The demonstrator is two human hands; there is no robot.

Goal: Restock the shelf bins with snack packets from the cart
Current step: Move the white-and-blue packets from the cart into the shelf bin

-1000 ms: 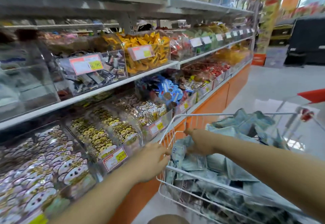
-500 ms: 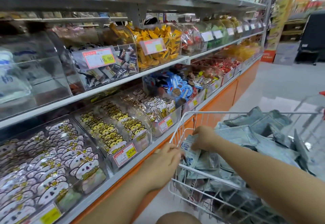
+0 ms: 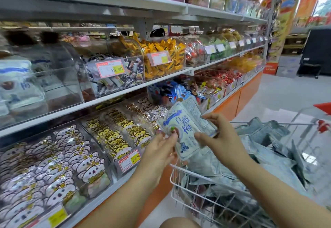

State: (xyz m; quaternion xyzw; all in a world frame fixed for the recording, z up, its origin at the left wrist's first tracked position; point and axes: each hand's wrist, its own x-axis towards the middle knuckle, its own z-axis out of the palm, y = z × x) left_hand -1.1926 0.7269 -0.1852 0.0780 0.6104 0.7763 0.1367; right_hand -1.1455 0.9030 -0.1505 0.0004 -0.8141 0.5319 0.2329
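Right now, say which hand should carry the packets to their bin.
Left, probably. The left hand grips the packets on the shelf side; the matching bin lies far left; the right hand is over the cart.

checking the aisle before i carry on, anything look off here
Nothing spilled or damaged. One middle-shelf bin on the left is nearly empty beside full ones; packets lie heaped loosely in the cart.

White-and-blue packet (image 3: 186,127), white wire cart (image 3: 180,188)
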